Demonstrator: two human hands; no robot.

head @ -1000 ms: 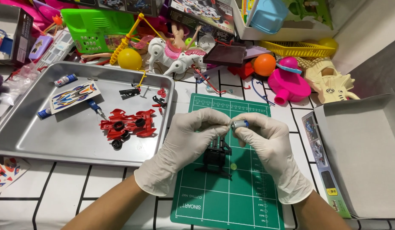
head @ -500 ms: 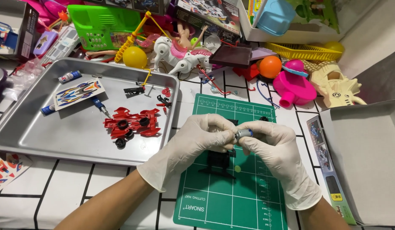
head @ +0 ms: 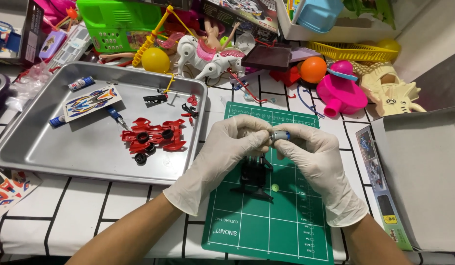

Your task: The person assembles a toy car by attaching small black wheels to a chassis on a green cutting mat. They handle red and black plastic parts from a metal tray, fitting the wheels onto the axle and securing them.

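While your two gloved hands have stayed pinched together over the last second, they have drifted slightly toward the upper edge of the green cutting mat [head: 266, 216], and the view has shifted a little with them. Your left hand [head: 222, 154] and right hand [head: 315, 164] meet fingertip to fingertip around a small silver cylinder with a blue end, likely a toy motor [head: 279, 135]; both hands' grip is closed on it, held just above the mat. Directly beneath it, the black chassis [head: 254, 176] rests on the mat where it was, untouched, with a tiny green bead [head: 275, 187] just beside it. Judging from that, the small part is not yet seated in the chassis. Left of the mat on the worktop, the metal tray [head: 51, 157] holds the red car body [head: 154, 137] and a sticker sheet [head: 92, 102], unmoved.
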